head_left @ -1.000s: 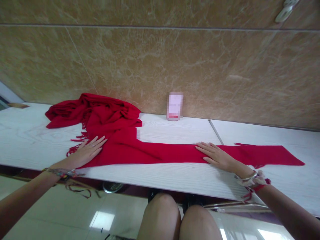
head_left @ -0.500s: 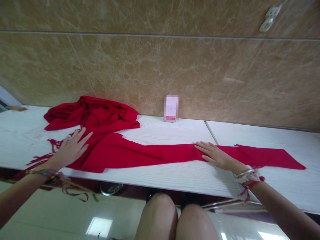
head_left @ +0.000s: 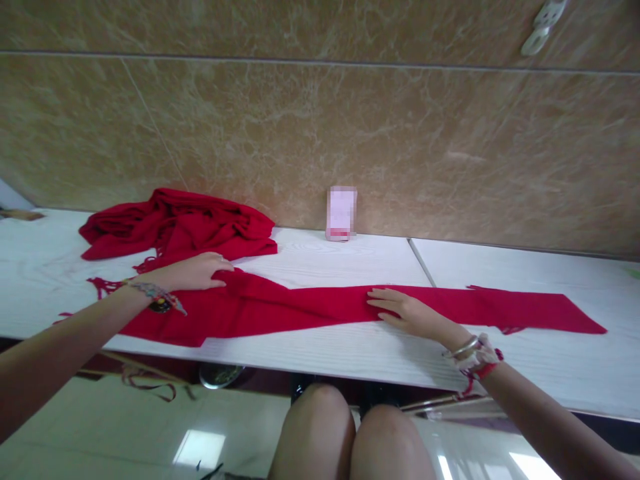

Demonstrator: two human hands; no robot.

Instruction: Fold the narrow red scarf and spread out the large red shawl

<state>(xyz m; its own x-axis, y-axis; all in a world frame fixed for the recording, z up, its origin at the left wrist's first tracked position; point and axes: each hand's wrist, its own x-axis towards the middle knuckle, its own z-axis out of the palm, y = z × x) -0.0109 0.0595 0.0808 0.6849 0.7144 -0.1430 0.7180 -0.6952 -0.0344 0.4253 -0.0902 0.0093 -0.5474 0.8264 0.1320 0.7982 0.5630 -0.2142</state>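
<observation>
A long red scarf point(head_left: 310, 303) lies stretched along the white table point(head_left: 350, 347), its right end flat and pointed, its left part bunched into a heap point(head_left: 190, 223) by the wall. My left hand point(head_left: 197, 272) rests on the scarf's upper edge near the heap, fingers curled onto the cloth as if pinching it. My right hand point(head_left: 405, 312) lies flat on the middle of the scarf with its fingers stretched out to the left. Red fringe point(head_left: 100, 285) trails off the scarf's left end.
A brown marble wall rises right behind the table. A small pink card point(head_left: 341, 213) leans against it at the middle. A seam point(head_left: 420, 261) divides the tabletop. My knees point(head_left: 350, 433) are under the front edge, above a glossy floor.
My left hand has moved right and up onto the scarf's upper edge, its fingers curling. My right hand has slid a little left along the scarf. The scarf's left part has shifted.
</observation>
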